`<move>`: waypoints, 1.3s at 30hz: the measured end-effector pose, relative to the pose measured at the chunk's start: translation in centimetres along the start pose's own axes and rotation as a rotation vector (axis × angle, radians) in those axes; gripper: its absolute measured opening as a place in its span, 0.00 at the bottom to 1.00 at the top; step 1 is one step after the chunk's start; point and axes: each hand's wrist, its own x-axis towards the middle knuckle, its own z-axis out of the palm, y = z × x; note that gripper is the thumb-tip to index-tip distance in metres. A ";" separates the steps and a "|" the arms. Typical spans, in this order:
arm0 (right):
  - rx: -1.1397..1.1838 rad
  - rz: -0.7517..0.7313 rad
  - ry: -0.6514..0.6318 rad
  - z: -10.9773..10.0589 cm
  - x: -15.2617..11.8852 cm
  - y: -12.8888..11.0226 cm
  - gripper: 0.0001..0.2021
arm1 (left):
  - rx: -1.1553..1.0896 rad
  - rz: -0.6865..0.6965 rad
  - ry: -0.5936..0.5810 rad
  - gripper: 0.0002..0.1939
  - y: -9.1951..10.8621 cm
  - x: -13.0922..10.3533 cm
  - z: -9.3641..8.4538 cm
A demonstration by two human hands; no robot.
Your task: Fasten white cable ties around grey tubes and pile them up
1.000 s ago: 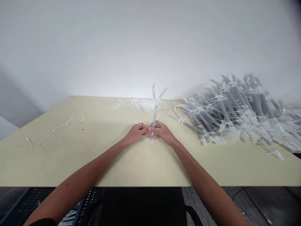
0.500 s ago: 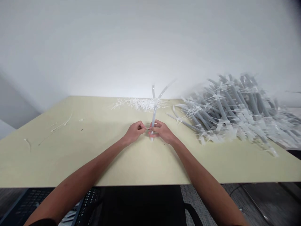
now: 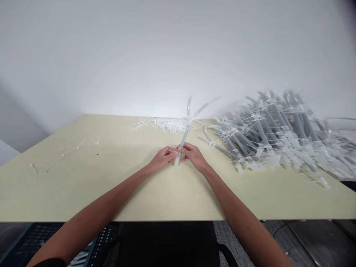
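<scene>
A clear Y-shaped tube [image 3: 184,135] stands tilted to the right over the table, its two thin branches pointing up and its lower end near the tabletop. My right hand [image 3: 192,155] is closed on the tube just above that end. On the other side, my left hand [image 3: 165,155] has its fingers pinched together against the tube's lower part, where a thin white strip shows at the fingertips. The strip's exact hold is too small to make out.
Behind my hands lies a heap of small white ties [image 3: 170,125]. A large pile of similar tubes [image 3: 267,126] covers the right side of the pale table [image 3: 167,200]. Loose ties [image 3: 71,150] lie at the left. A dark crate [image 3: 33,241] is below the table.
The tube's top has leaned further right while its lower end moved slightly left. My left hand has come closer in and now touches the tube.
</scene>
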 end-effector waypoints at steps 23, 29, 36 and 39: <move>0.044 -0.009 -0.058 0.2 0.2 0.6 0.11 | 0.080 -0.009 0.125 0.15 -0.7 0.6 -0.8; -0.052 -0.017 0.007 0.4 0.1 0.5 0.11 | 0.424 0.115 0.217 0.13 0.5 -0.5 -0.5; -0.015 -0.016 0.017 0.5 0.0 0.2 0.12 | 0.547 0.239 0.247 0.13 1.5 -1.6 0.5; 0.021 -0.033 0.028 0.3 0.0 0.1 0.12 | 0.387 0.134 0.271 0.14 2.0 -1.5 0.6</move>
